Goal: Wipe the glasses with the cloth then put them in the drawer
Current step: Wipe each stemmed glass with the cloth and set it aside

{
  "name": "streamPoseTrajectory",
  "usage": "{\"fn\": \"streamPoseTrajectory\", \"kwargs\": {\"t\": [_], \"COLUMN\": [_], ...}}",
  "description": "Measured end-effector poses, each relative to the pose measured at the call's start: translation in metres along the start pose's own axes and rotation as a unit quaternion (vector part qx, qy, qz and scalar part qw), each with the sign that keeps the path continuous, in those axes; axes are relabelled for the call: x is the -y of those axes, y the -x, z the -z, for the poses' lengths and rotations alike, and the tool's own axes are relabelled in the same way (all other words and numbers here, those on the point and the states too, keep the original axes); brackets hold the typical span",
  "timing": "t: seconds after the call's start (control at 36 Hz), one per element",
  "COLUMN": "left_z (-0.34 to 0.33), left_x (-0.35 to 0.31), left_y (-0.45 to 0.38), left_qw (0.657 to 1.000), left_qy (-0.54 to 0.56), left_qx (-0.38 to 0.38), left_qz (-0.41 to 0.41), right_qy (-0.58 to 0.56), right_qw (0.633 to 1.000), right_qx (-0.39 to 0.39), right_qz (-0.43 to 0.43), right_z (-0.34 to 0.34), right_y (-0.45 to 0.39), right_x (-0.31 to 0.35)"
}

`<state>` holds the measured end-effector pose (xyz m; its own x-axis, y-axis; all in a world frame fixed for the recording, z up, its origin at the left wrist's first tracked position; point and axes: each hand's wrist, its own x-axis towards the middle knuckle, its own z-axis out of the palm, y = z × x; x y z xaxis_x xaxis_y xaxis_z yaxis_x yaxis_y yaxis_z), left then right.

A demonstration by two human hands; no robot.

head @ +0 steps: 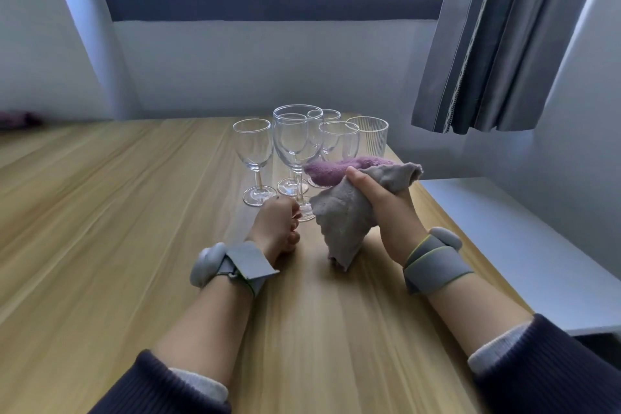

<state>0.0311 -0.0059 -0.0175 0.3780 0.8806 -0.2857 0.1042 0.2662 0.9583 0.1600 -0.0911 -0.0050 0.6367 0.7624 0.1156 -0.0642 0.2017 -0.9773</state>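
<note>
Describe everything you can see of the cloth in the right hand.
The grey and purple fuzzy cloth is bunched in the right hand, whose grip closes round its middle. It looks like soft, napped fabric. The purple side folds over the top towards the clear stemmed wine glasses; a grey corner sticks out to the right, and a grey tail hangs down towards the wooden table. Whether the tail touches the table is unclear.

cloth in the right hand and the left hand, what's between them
In the head view, only the foot and lower stem of the big wine glass stand between the cloth and the left hand.
</note>
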Motion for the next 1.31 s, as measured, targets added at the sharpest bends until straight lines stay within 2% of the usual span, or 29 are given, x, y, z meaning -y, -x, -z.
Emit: {"fn": "streamPoseTrajectory", "kwargs": {"t": [0.11,0.22,0.31,0.39,0.47,0.53,0.58,0.64,0.69,0.75,0.81,0.89,0.97,1.11,1.31], "left_z": [-0.002,0.004,0.006,0.005,0.003,0.002,0.001,0.0,0.002,0.004,0.004,0.003,0.001,-0.009,-0.013], "left_x": [0.008,0.004,0.002,0.002,0.001,0.001,0.001,0.002,0.002,0.002,0.001,0.0,0.001,0.002,0.003], "left_y": [-0.001,0.009,0.012,0.013,0.01,0.009,0.008,0.01,0.007,0.005,0.006,0.007,0.007,0.008,0.011], "left_qw": [0.991,0.952,0.918,0.905,0.937,0.965,0.981,0.985,0.995,0.999,0.998,0.994,0.992,0.995,0.99], "left_qy": [-0.049,-0.16,-0.218,-0.207,-0.143,-0.073,-0.056,-0.077,-0.031,0.034,0.067,0.102,0.115,0.098,0.14], "left_qx": [-0.025,-0.023,-0.038,-0.072,-0.092,-0.078,-0.048,-0.028,-0.04,-0.015,0.006,0.03,0.039,0.023,0.014], "left_qz": [-0.119,-0.262,-0.328,-0.366,-0.306,-0.241,-0.181,-0.153,-0.09,-0.018,0.007,0.026,0.029,0.006,0.001], "right_qy": [-0.036,-0.076,-0.101,-0.103,-0.091,-0.083,-0.041,0.005,0.044,0.079,0.094,0.097,0.103,-0.003,-0.173], "right_qw": [0.997,0.986,0.977,0.972,0.98,0.986,0.994,0.998,0.998,0.989,0.977,0.97,0.973,0.997,0.983], "right_qx": [-0.041,-0.069,-0.073,-0.062,-0.056,-0.057,-0.062,-0.051,-0.031,-0.036,-0.03,-0.021,-0.056,-0.059,-0.043], "right_qz": [-0.06,-0.128,-0.173,-0.204,-0.169,-0.13,-0.085,-0.029,0.032,0.123,0.188,0.223,0.2,0.044,-0.038], "right_z": [0.004,0.004,0.003,0.001,-0.001,-0.004,-0.003,-0.004,-0.006,-0.01,-0.011,-0.01,-0.01,-0.001,-0.008], "right_y": [-0.009,-0.014,-0.015,-0.016,-0.014,-0.012,-0.01,-0.006,-0.001,0.004,0.006,0.011,0.01,-0.001,0.004], "right_x": [-0.005,-0.01,-0.011,-0.01,-0.009,-0.01,-0.01,-0.006,-0.002,0.002,0.003,0.007,0.008,0.005,0.009]}}
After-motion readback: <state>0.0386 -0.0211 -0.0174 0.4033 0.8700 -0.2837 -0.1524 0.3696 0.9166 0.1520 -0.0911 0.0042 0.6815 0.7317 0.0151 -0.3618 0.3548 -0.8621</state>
